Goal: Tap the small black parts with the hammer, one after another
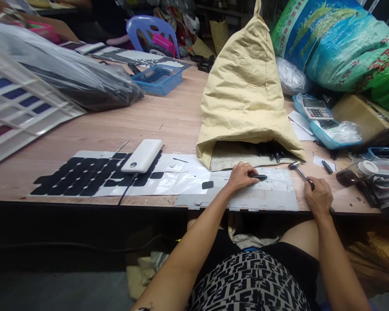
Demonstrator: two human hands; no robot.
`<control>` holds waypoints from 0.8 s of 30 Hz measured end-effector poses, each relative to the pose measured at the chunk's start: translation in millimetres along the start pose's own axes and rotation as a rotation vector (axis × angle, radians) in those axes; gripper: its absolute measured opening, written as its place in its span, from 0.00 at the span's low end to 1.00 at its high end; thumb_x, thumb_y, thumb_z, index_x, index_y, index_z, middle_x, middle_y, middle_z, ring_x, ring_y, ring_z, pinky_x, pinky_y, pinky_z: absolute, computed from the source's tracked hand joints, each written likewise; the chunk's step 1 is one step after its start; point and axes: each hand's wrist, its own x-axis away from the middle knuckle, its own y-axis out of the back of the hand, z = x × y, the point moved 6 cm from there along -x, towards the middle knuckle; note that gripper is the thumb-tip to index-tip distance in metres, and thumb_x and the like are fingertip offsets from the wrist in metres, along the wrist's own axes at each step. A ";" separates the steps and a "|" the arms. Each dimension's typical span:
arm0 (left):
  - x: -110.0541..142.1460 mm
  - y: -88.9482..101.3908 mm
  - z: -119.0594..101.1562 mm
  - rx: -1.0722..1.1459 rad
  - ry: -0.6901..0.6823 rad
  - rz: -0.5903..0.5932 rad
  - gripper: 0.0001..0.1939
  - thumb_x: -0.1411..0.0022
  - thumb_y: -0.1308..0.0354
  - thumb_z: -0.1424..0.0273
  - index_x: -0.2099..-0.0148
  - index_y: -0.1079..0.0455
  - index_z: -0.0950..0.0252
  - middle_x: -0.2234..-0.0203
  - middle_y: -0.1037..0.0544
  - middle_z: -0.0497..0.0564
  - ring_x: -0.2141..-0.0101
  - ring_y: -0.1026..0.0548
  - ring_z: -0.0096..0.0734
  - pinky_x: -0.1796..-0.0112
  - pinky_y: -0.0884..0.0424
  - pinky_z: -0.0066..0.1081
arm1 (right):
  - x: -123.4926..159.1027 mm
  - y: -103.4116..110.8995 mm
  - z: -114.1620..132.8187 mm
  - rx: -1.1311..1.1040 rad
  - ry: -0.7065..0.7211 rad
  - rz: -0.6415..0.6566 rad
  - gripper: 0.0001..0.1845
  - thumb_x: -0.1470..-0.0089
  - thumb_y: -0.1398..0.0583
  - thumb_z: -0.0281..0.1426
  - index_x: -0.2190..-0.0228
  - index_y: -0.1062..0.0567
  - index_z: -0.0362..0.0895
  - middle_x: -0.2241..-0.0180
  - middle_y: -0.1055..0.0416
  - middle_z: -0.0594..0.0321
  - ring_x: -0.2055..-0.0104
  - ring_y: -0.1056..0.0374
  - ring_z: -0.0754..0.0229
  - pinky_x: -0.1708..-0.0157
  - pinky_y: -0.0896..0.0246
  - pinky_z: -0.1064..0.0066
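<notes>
My left hand (241,176) rests on a grey mat (272,198) at the table's front edge, fingers pinched on a small black stick-like part (258,176). My right hand (318,199) is closed round the handle of a small metal hammer (297,169), whose head lies on the table just right of the mat. A small black pad (207,185) lies on the mat left of my left hand. Behind the mat a tan paper sack (246,90) lies open, with several black parts (272,151) spilling from its mouth.
A white sheet with rows of black pads (84,177) lies to the left with a white power bank (142,155) on it. A blue basket (157,79), a plastic-wrapped bundle (78,77), a calculator (317,108), a blue tray (330,138) and large green bags (343,39) crowd the table.
</notes>
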 end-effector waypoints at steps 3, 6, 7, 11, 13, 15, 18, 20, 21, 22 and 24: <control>1.3 2.9 -2.6 -0.006 -0.017 0.042 0.08 0.49 0.28 0.68 0.65 0.20 0.58 0.67 0.22 0.48 0.55 0.30 0.43 0.49 0.37 0.43 | 2.4 -0.2 3.7 0.055 0.030 -0.010 0.15 0.40 0.44 0.34 0.57 0.19 0.47 0.63 0.27 0.56 0.61 0.37 0.53 0.61 0.45 0.64; 12.8 6.8 -10.8 0.010 -0.059 0.124 0.10 0.50 0.26 0.67 0.64 0.20 0.57 0.63 0.21 0.49 0.52 0.31 0.44 0.46 0.37 0.45 | 4.3 0.5 6.6 0.086 0.055 -0.005 0.14 0.39 0.44 0.33 0.56 0.20 0.47 0.63 0.28 0.56 0.61 0.38 0.54 0.61 0.46 0.64; 20.5 7.3 -15.7 0.022 -0.088 0.154 0.10 0.51 0.25 0.66 0.65 0.20 0.57 0.60 0.22 0.49 0.51 0.32 0.45 0.46 0.37 0.45 | 4.7 0.7 7.1 0.094 0.060 -0.004 0.14 0.39 0.44 0.33 0.56 0.20 0.46 0.63 0.28 0.56 0.61 0.38 0.54 0.61 0.46 0.64; 67.2 -4.1 -40.2 0.050 -0.265 0.285 0.09 0.50 0.25 0.67 0.64 0.19 0.55 0.46 0.27 0.50 0.43 0.35 0.49 0.41 0.38 0.48 | 5.2 0.7 8.4 0.119 0.073 -0.003 0.14 0.39 0.44 0.33 0.55 0.21 0.46 0.63 0.29 0.55 0.61 0.40 0.54 0.61 0.46 0.64; 90.1 -16.5 -48.5 -0.011 -0.342 0.318 0.09 0.49 0.26 0.69 0.64 0.19 0.55 0.40 0.30 0.50 0.39 0.37 0.52 0.39 0.40 0.52 | 5.2 0.4 8.8 0.127 0.079 -0.002 0.14 0.39 0.44 0.33 0.55 0.21 0.45 0.63 0.29 0.55 0.61 0.40 0.54 0.61 0.47 0.64; 105.5 -28.6 -52.1 -0.131 -0.401 0.306 0.11 0.49 0.28 0.74 0.62 0.19 0.56 0.36 0.35 0.51 0.36 0.41 0.55 0.38 0.42 0.54 | 5.1 0.2 9.3 0.135 0.086 -0.002 0.14 0.39 0.44 0.33 0.56 0.21 0.46 0.63 0.30 0.55 0.62 0.40 0.54 0.62 0.47 0.64; 114.6 -39.9 -52.3 -0.283 -0.453 0.271 0.13 0.49 0.28 0.76 0.60 0.21 0.58 0.32 0.39 0.55 0.34 0.44 0.57 0.37 0.44 0.56 | 5.3 0.9 10.2 0.150 0.093 -0.010 0.15 0.38 0.45 0.33 0.56 0.21 0.45 0.63 0.29 0.55 0.62 0.40 0.53 0.62 0.48 0.64; 114.9 -41.4 -51.4 -0.288 -0.459 0.276 0.14 0.50 0.25 0.70 0.60 0.21 0.59 0.32 0.40 0.56 0.34 0.44 0.59 0.37 0.44 0.57 | 5.7 1.1 10.9 0.159 0.097 -0.012 0.15 0.38 0.45 0.33 0.56 0.21 0.45 0.64 0.29 0.55 0.62 0.40 0.53 0.62 0.48 0.65; 113.6 -40.4 -51.3 -0.263 -0.456 0.283 0.16 0.52 0.23 0.65 0.60 0.21 0.59 0.32 0.40 0.57 0.34 0.44 0.60 0.37 0.44 0.57 | 5.8 1.1 11.2 0.162 0.097 -0.010 0.15 0.38 0.45 0.33 0.55 0.21 0.45 0.64 0.29 0.56 0.62 0.40 0.53 0.62 0.48 0.65; 111.2 -38.4 -51.6 -0.224 -0.449 0.290 0.19 0.53 0.23 0.60 0.60 0.21 0.59 0.33 0.39 0.56 0.35 0.43 0.60 0.37 0.44 0.56 | 6.0 1.0 11.4 0.163 0.097 -0.009 0.15 0.38 0.45 0.33 0.55 0.21 0.45 0.64 0.29 0.56 0.62 0.40 0.53 0.62 0.48 0.65; 100.4 -32.2 -52.9 -0.116 -0.413 0.293 0.20 0.53 0.24 0.54 0.61 0.21 0.58 0.38 0.31 0.55 0.38 0.37 0.55 0.39 0.40 0.53 | 6.3 0.7 11.7 0.163 0.096 -0.003 0.15 0.37 0.45 0.33 0.55 0.21 0.45 0.64 0.29 0.56 0.62 0.40 0.53 0.62 0.48 0.65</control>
